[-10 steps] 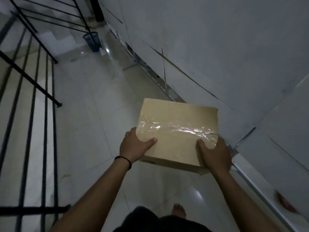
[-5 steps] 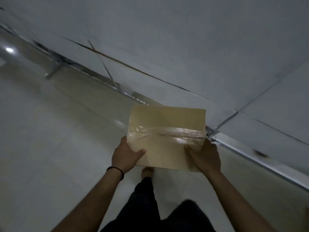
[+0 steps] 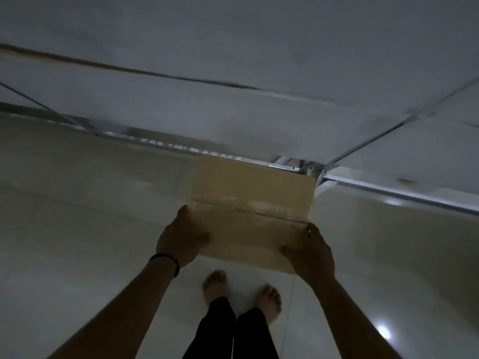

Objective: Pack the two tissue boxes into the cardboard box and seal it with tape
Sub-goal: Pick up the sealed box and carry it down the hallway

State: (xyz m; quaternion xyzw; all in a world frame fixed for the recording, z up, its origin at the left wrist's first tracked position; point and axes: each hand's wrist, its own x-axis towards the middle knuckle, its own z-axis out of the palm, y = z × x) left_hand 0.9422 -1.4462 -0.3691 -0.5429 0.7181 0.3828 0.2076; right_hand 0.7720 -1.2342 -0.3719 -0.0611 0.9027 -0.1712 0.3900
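Note:
A closed brown cardboard box (image 3: 252, 187) is held in front of me above the floor. A strip of clear glossy tape (image 3: 261, 205) runs across its top along the flap seam. My left hand (image 3: 181, 238) grips the box's near left corner, thumb on top; a black band sits on that wrist. My right hand (image 3: 309, 255) grips the near right corner. The tissue boxes are not visible. No tape roll is in view.
I stand barefoot on a pale glossy tiled floor (image 3: 77, 242), feet (image 3: 241, 291) directly below the box. A white wall (image 3: 233, 60) rises just beyond the box, with a metal track (image 3: 155, 141) along its base. The light is dim.
The view has swung from the railing and hallway toward the wall. The box, held in both hands throughout, is now closer to the wall, and both my feet stand side by side.

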